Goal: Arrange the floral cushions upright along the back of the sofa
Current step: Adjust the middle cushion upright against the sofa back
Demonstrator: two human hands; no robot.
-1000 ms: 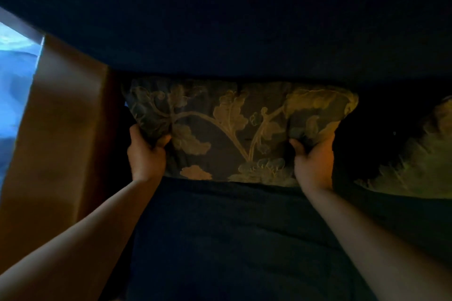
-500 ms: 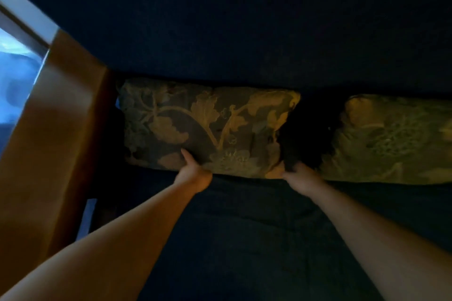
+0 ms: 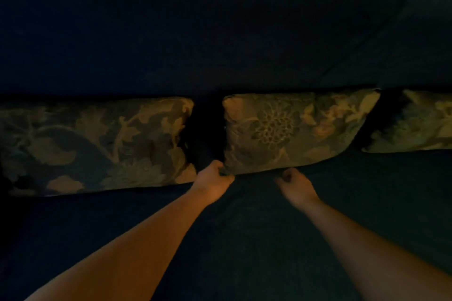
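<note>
1. Your left hand (image 3: 213,184) reaches forward on a straight arm, its fingers pinched on the lower left corner of the middle floral cushion (image 3: 293,129).
2. Your right hand (image 3: 294,186) sits curled in a loose fist just beneath that cushion's bottom edge; whether it grips fabric, you cannot tell.
3. The cushion stands against the sofa back (image 3: 220,32), between the left cushion (image 3: 97,144) and the right cushion (image 3: 415,124).

3 floral cushions (image 3: 97,144) (image 3: 293,129) (image 3: 415,124) — 2 hands (image 3: 212,182) (image 3: 297,186) — 1 sofa (image 3: 220,32).
</note>
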